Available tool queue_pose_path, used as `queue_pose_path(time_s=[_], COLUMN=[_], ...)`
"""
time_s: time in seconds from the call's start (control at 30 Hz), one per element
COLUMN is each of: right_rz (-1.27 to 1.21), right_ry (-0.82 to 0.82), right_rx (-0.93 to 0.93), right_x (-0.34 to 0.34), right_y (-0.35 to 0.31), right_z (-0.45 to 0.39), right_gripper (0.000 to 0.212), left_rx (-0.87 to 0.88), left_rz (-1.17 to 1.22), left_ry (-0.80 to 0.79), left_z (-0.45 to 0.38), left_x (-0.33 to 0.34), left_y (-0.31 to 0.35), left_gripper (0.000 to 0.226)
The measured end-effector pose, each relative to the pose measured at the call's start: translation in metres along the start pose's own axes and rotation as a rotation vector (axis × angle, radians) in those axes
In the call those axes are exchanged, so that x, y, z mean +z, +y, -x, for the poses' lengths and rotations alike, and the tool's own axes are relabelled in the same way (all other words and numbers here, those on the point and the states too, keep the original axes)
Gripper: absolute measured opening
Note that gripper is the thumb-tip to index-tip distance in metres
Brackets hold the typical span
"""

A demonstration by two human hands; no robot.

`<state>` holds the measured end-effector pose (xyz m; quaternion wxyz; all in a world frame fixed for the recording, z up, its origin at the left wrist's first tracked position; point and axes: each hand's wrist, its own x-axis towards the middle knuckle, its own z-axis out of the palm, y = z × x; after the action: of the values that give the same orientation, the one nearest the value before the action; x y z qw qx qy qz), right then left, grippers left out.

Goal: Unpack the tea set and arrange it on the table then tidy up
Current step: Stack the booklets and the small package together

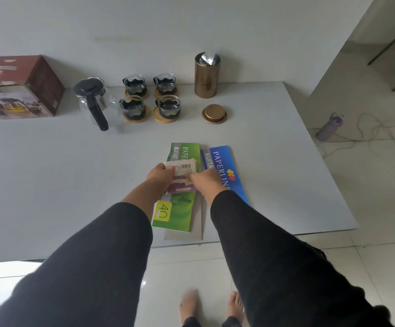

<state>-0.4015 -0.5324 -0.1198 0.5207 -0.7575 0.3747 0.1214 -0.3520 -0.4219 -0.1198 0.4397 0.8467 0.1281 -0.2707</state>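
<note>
Presently both hands meet over the near centre of the grey table. Left hand grips the left edge of a small white-and-purple packet bearing a barcode, fingers curled round it. Right hand holds the packet's right side, fingers curled on it. Both forearms wear black sleeves.

Packet sits above a green receipt book, which lies flat with a yellow "40" label at its near end. Just beside it, to the right, lies a blue receipt book, angled slightly. A grey cardboard sheet shows beneath both.

Tea set stands along the far side of the table. Glass teapot with black lid and handle stands upright, left of four glass cups, each on a wooden coaster, grouped two by two. Red tea-set box rests at the far left, against the wall.

Right of the cups stands an open bronze canister with silver foil protruding; its lid lies on the table nearby, in front of it.

Purple bottle and a cable lie on the tiled floor to the right. Bare feet visible below.
</note>
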Motion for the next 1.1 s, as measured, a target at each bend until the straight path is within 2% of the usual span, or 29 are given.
queue_pose_path(time_s=[0.17, 0.27, 0.37, 0.57, 0.67, 0.73, 0.83, 1.0, 1.1], right_rz=[0.084, 0.029, 0.062, 0.241, 0.361, 0.416, 0.399, 0.306, 0.322], right_ry=[-0.016, -0.028, -0.016, 0.032, 0.039, 0.043, 0.075, 0.063, 0.017], right_rx=[-0.042, -0.059, -0.061, -0.049, -0.057, -0.086, -0.063, 0.04, 0.077], right_x=[-0.026, -0.048, -0.068, -0.101, -0.107, -0.106, -0.097, -0.092, -0.094], right_y=[0.0, 0.0, 0.003, 0.032, 0.05, 0.058, 0.069, 0.07, 0.066], right_z=[-0.002, -0.004, -0.008, -0.02, -0.027, -0.031, -0.037, -0.045, -0.052], right_gripper=[0.06, 0.054, 0.039, 0.043, 0.026, 0.024, 0.026, 0.035, 0.033], left_rx=[0.005, 0.001, -0.016, -0.065, -0.124, -0.163, -0.226, -0.222, -0.233], left_rz=[0.014, 0.051, 0.122, 0.207, 0.117, 0.02, -0.063, -0.1, -0.079], left_ry=[0.016, 0.016, 0.008, 0.018, 0.059, 0.084, 0.143, 0.137, 0.102], left_z=[0.016, 0.027, 0.032, 0.045, 0.045, 0.043, 0.039, 0.038, 0.035], left_x=[0.01, 0.021, 0.038, 0.093, 0.112, 0.119, 0.125, 0.134, 0.135], left_y=[0.019, 0.034, 0.041, 0.031, 0.02, 0.016, 0.018, 0.03, 0.027], left_gripper=[0.035, 0.039, 0.039, 0.033, 0.033, 0.009, 0.025, 0.01, 0.018])
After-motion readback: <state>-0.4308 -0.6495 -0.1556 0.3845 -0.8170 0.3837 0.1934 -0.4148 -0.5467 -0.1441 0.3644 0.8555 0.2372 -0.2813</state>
